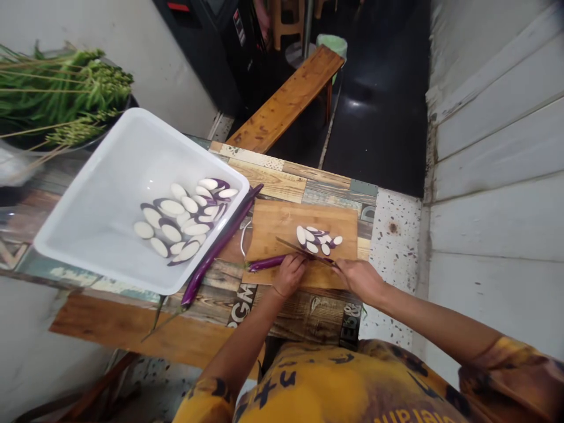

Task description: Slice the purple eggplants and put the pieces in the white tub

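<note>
On a wooden cutting board point(277, 220) lies a long purple eggplant point(267, 263), its stem end pointing left. My left hand point(291, 273) is closed over its right part, holding it down. Wrapped round the handle of a kitchen knife point(293, 244), my right hand point(361, 282) keeps the blade slanting across the board, close beside my left fingertips. Just beyond the blade sits a small pile of white oval eggplant slices point(312, 247) with purple skin. The knife's handle is mostly hidden in my right hand.
A white plastic basin point(101, 223) with many eggplant slices stands at left. Against its near side rests a whole eggplant point(215, 252). Bundled green vegetables point(66, 94) fill a dark container behind it. A wooden bench point(286, 100) stands past the table; a wall point(497, 194) rises at right.
</note>
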Demonstrator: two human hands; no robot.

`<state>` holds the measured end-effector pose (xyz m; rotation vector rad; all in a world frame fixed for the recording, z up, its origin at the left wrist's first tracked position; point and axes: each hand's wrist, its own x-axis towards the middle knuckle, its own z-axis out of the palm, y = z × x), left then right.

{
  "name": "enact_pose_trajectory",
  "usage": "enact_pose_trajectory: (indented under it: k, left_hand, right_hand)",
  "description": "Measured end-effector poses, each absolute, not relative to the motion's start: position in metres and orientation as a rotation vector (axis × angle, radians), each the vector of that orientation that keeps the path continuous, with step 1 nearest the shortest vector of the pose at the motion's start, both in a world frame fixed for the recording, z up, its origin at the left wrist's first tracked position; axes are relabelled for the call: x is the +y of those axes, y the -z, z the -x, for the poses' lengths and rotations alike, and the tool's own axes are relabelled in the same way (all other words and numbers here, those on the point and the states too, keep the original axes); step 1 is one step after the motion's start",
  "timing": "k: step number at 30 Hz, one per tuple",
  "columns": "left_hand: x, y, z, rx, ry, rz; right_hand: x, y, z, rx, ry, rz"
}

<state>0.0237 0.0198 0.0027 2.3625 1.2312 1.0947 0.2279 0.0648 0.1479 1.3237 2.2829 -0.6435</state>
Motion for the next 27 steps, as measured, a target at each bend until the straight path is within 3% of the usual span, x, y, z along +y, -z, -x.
enact_pose_trajectory:
  k: [20,27]
  left_hand:
    - [0.004,0.009,-0.005,1.274,-1.099,-2.477]
    - [0.005,0.005,-0.007,1.302,-1.045,-2.387]
  right_hand:
    - [0.04,-0.158,-0.263,2.289,0.61,-1.091]
    - [0.057,-0.13,-0.225,2.249,0.624,-1.199]
